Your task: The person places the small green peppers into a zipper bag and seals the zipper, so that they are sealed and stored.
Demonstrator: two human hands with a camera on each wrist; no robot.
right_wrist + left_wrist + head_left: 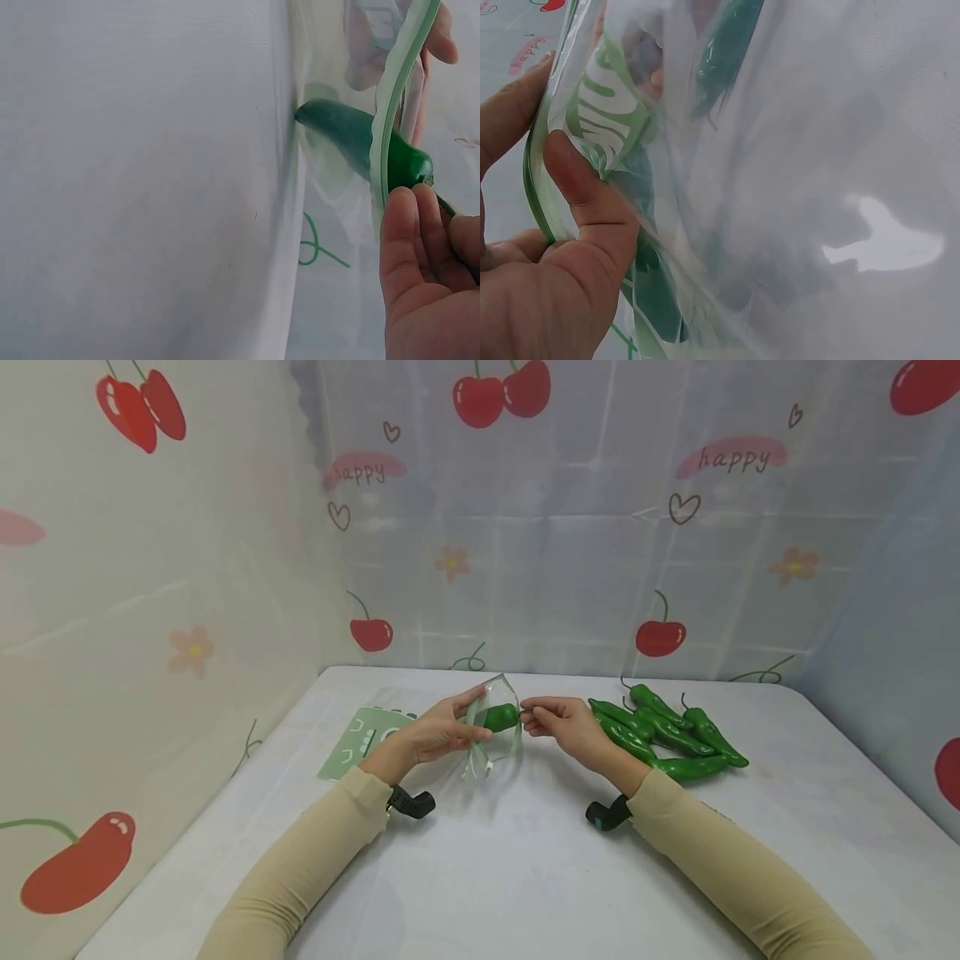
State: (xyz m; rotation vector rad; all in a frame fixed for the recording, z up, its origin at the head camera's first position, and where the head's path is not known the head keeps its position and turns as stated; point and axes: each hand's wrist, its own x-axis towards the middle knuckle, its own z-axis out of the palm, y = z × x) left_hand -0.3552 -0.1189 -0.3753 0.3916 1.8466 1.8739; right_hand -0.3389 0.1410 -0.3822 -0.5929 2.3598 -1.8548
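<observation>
My left hand (444, 727) grips a clear plastic bag (504, 752) with a green rim and holds its mouth apart, thumb on one side in the left wrist view. Inside the bag lies most of a green pepper (411, 163), its tip deep in the plastic and its stem end poking out past the green rim (384, 112). My right hand (566, 723) pinches the pepper's stem between thumb and fingers at the bag's mouth. Printed white lettering on green (609, 105) shows on the bag near the left thumb.
A pile of several green peppers (667, 731) lies on the white table (525, 868), right of my right hand. Flat green bags with white print (352, 747) lie behind my left wrist. Cherry-patterned curtains (570, 568) enclose the table at the back and sides.
</observation>
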